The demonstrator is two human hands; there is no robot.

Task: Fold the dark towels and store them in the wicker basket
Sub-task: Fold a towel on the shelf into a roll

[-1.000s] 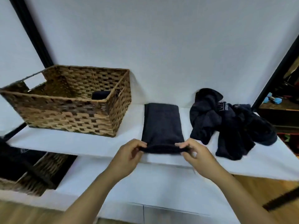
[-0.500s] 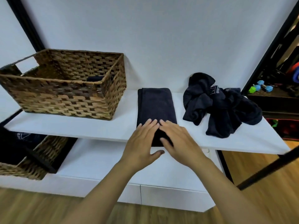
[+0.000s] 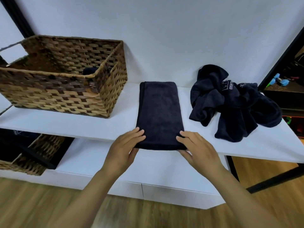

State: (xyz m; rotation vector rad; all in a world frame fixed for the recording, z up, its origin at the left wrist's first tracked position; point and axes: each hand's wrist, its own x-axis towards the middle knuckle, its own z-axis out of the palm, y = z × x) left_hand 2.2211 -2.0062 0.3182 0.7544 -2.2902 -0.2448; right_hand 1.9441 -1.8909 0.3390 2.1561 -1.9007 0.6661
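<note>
Folded dark towel (image 3: 160, 112) lies lengthwise, pointing toward the wall; left hand (image 3: 125, 150) and right hand (image 3: 199, 150) pinch its near corners.

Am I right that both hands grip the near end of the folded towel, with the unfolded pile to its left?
Not quite. Both hands, left and right, do grip the folded towel's near end, but the head view shows the pile on its right; the basket is left.

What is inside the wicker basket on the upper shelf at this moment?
Over the near rim of the wicker basket, a bit of dark fabric shows near its right end. The basket's front wall covers the rest of the interior and the floor.
</note>
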